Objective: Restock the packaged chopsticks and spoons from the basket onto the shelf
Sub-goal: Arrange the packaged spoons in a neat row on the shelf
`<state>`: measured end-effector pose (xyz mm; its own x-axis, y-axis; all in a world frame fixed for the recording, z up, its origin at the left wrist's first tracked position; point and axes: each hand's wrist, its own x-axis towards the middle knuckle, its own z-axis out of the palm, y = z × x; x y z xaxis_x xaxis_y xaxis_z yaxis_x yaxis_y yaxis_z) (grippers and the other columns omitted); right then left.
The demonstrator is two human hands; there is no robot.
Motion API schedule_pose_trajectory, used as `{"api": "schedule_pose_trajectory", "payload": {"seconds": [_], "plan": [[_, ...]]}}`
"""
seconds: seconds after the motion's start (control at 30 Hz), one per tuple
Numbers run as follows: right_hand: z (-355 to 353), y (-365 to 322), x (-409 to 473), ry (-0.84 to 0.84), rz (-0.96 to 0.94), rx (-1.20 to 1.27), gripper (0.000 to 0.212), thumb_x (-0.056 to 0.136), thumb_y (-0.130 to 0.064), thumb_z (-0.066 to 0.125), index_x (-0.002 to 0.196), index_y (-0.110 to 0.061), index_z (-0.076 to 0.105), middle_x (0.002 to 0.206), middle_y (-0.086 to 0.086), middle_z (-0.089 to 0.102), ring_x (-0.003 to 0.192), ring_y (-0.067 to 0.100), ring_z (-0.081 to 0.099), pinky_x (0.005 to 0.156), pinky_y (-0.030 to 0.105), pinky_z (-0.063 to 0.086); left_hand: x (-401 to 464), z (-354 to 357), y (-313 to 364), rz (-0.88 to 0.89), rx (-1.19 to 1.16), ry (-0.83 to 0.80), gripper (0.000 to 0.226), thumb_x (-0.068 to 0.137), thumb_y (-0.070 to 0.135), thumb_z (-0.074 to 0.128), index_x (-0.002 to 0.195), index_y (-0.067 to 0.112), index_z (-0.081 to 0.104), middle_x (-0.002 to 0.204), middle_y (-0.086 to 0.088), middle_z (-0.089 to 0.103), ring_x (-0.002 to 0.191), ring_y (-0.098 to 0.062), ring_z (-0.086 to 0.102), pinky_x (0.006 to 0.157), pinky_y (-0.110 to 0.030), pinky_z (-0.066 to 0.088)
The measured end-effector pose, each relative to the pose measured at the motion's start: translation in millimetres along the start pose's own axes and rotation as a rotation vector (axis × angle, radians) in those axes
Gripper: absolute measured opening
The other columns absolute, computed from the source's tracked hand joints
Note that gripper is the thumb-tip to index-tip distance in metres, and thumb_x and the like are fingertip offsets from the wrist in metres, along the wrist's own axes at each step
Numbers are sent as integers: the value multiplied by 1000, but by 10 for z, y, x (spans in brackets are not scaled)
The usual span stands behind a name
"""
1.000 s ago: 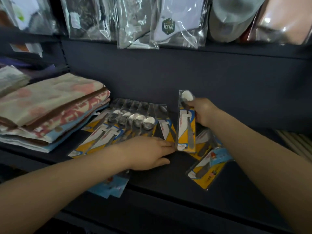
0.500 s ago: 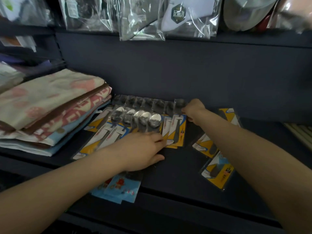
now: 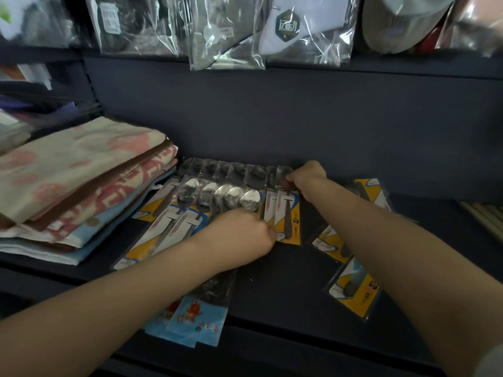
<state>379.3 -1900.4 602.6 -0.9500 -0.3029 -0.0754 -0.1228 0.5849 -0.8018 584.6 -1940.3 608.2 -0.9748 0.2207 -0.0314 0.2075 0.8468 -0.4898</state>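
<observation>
Head view: you look down on a dark shelf (image 3: 272, 284), both bare arms reaching in.
Done so far: two overlapping rows of spoon packs (image 3: 217, 191) lie fanned across the shelf's left-middle, a far row against the back panel and a nearer row with bright bowls showing.
Pack in hand: the rightmost pack (image 3: 287, 213) of the far row lies flat, touching its neighbour; you seem to be squaring it into line.
Right hand (image 3: 306, 176): your fingers are curled over the pack's far end, where the spoon bowl sits, pinching it.
Left hand (image 3: 245, 232): it rests knuckles-up on the nearer row, fingertips at the pack's near corner; whether they pinch it or only press it, I cannot tell.
Still loose: three yellow packs (image 3: 353, 287) lie askew to the right, partly under your right forearm, not yet in any row.
Chopsticks: blue-ended packs (image 3: 196, 319) hang over the near shelf edge below your left arm; they look unsorted.
Basket: out of sight, so you cannot judge what stock remains in it.
Neighbours: folded towels (image 3: 81, 180) are stacked left of the spoons; bagged goods (image 3: 226, 31) hang above.
Progress: judged from this, roughly past halfway on spoons, chopsticks still to place.
</observation>
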Motion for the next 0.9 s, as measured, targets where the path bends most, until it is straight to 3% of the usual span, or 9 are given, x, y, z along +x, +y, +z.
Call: {"api": "schedule_pose_trajectory", "payload": {"seconds": [0.07, 0.13, 0.23, 0.5, 0.63, 0.7, 0.77, 0.83, 0.9], "plan": [[-37, 2, 41, -30, 18, 30, 24, 82, -9, 65, 102, 3, 61, 105, 18, 64, 99, 31, 63, 81, 34, 52, -31, -41, -15, 76, 86, 102, 9, 73, 3, 63, 82, 4, 64, 65, -7, 65, 56, -25, 63, 52, -32, 55], [-76, 28, 77, -125, 27, 100, 9, 82, -5, 64, 77, -6, 56, 86, 13, 60, 76, 24, 60, 70, 32, 53, -68, -50, -35, 102, 106, 208, 12, 58, 7, 73, 64, 11, 64, 51, -1, 59, 41, -18, 56, 42, -23, 49], [-62, 65, 143, -153, 46, 95, 17, 83, -5, 61, 71, -9, 49, 66, 6, 46, 52, 17, 40, 47, 25, 37, -128, -29, -54, 85, 98, 259, 13, 57, 9, 74, 66, 14, 67, 55, -1, 60, 42, -17, 56, 43, -22, 49], [77, -2, 110, -90, 32, 72, 3, 83, -6, 52, 82, -6, 49, 64, 9, 43, 48, 18, 37, 41, 25, 30, -128, 32, -54, -7, 24, 165, 24, 44, 14, 84, 56, 17, 63, 51, 1, 57, 43, -17, 56, 43, -23, 46], [-12, 35, 73, -43, -69, -64, 9, 85, -11, 56, 79, -5, 58, 78, 13, 58, 54, 21, 49, 41, 25, 36, -115, 26, -60, -76, -35, 151, 25, 46, 17, 85, 55, 15, 61, 49, 0, 55, 37, -20, 55, 35, -25, 44], [-161, 82, -17, -55, -175, -178, 19, 89, -17, 57, 87, 1, 63, 82, 15, 63, 56, 21, 54, 47, 28, 44, -124, -14, -58, -123, -87, 184, 21, 54, 20, 81, 60, 15, 62, 52, -1, 58, 42, -22, 58, 35, -27, 45], [-400, 101, -150, -88, -306, -222, 26, 90, -19, 58, 105, 2, 62, 94, 18, 66, 73, 26, 60, 67, 35, 50, -132, -102, -37, -158, -181, 223, 16, 67, 24, 71, 75, 12, 63, 66, -4, 63, 57, -26, 63, 43, -32, 52], [-737, 81, -353, -98, -452, -403, 27, 90, -20, 57, 112, -6, 63, 114, 13, 66, 99, 26, 60, 85, 31, 45, -99, -168, -4, -151, -254, 241, 28, 83, 33, 51, 101, 13, 60, 95, -5, 64, 86, -26, 63, 66, -39, 55], [-1048, 115, -534, -149, -532, -601, 25, 91, -22, 55, 112, -11, 64, 120, 8, 64, 109, 22, 58, 88, 26, 41, -43, -235, 80, -100, -340, 216, 43, 87, 40, 38, 120, 17, 53, 119, -2, 58, 108, -23, 57, 85, -38, 51]]}}
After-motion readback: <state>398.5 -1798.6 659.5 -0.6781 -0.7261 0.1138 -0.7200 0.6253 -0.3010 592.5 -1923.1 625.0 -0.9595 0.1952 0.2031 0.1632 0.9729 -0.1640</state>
